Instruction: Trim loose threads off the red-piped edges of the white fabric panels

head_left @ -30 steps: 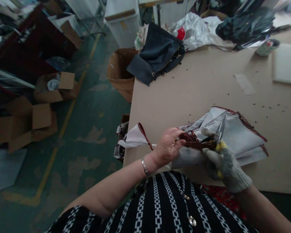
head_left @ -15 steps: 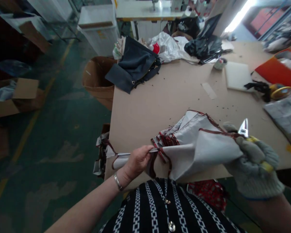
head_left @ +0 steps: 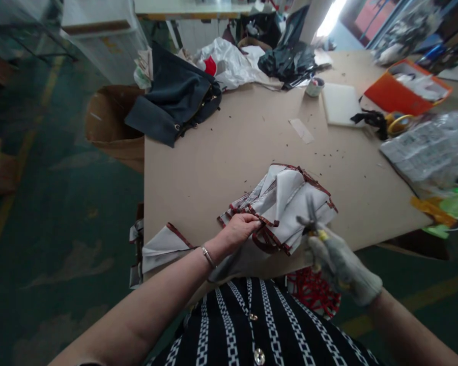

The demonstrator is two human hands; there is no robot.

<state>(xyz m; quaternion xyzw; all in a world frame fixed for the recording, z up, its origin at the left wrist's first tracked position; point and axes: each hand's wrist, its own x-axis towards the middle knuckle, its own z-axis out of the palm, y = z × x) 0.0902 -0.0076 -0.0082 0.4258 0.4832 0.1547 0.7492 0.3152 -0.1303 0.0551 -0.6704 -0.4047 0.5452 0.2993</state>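
Observation:
My left hand [head_left: 239, 229] is bare and pinches the dark red trimmed edge of a white fabric piece [head_left: 265, 221]. Beneath and beyond it lies a bunched stack of white fabric pieces [head_left: 290, 190] with red-brown binding. My right hand [head_left: 343, 267], in a pale knitted work glove, is closed round a pair of snips [head_left: 311, 221] with yellow on the handles. The snips' blades look spread, slightly blurred, just right of the held edge. Another white fabric panel [head_left: 164, 249] lies at the table's left edge, partly behind my left forearm.
The table [head_left: 198, 173] carries small dark scraps. At its back are a dark bag [head_left: 175, 96], a silver plastic bag [head_left: 229, 66] and black plastic. On the right stand a white board [head_left: 341, 104], an orange box [head_left: 404, 91] and clear plastic packs [head_left: 431, 147]. A brown bin [head_left: 114, 127] adjoins the left edge.
The right hand has let go of the fabric and moved left with the snips. The left hand has shifted to a trimmed edge over the stack. The view has turned right.

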